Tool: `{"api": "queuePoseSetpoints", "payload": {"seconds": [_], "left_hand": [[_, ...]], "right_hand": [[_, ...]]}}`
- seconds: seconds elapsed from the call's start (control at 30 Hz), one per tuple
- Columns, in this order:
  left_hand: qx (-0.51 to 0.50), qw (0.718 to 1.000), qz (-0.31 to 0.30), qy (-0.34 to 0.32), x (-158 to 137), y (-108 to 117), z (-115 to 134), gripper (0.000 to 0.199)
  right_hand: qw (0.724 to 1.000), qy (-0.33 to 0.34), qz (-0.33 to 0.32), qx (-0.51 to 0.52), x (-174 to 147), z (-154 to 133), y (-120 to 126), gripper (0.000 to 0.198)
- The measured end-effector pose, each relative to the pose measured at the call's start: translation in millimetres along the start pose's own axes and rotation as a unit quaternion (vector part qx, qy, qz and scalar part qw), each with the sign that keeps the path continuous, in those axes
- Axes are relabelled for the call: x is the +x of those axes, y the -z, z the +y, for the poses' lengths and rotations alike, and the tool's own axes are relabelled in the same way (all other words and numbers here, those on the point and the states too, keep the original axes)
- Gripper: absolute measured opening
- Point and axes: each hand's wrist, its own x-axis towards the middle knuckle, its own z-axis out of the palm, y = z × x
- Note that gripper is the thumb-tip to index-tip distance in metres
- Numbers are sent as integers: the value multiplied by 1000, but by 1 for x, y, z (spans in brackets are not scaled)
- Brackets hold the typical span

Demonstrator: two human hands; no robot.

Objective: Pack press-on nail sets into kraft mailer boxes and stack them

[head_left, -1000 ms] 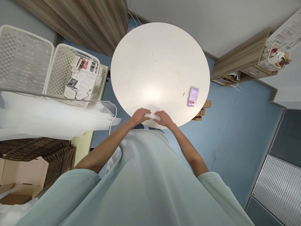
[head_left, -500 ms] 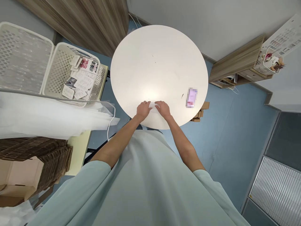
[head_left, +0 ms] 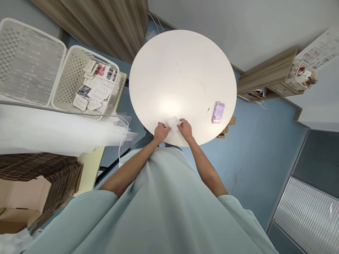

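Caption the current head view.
Left hand and right hand hold a small squarish sheet-like white piece near the edge of a round white table.

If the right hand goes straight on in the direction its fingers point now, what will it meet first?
Most likely the small white piece, just in front of the right hand; whether they touch is hard to tell.
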Motion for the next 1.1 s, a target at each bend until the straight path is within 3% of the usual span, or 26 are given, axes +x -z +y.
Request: {"api": "queuePoseSetpoints", "payload": {"seconds": [0.13,0.27,0.57,0.67,0.77,0.9,1.1], "left_hand": [[-54,998,-29,-31,6,6,1,33],[-68,996,-22,-53,14,21,-8,32],[-86,995,16,-37,45,102,-65,27],[-81,996,26,-29,47,119,-77,29],[-68,997,31,-24,44,123,-78,32],[-55,993,100,-41,32,118,-67,40],[-112,981,152,-47,-4,113,-46,32]], "right_hand": [[998,-51,2,26,-15,-14,-8,30],[995,-92,8,47,-14,-36,-17,24],[992,-102,-14,69,26,-119,-70,20],[992,-99,-20,70,33,-138,-79,19],[992,-94,-32,74,35,-143,-75,18],[991,-86,-44,97,29,-138,-56,16],[975,-45,-24,214,0,-122,-19,3]]}}
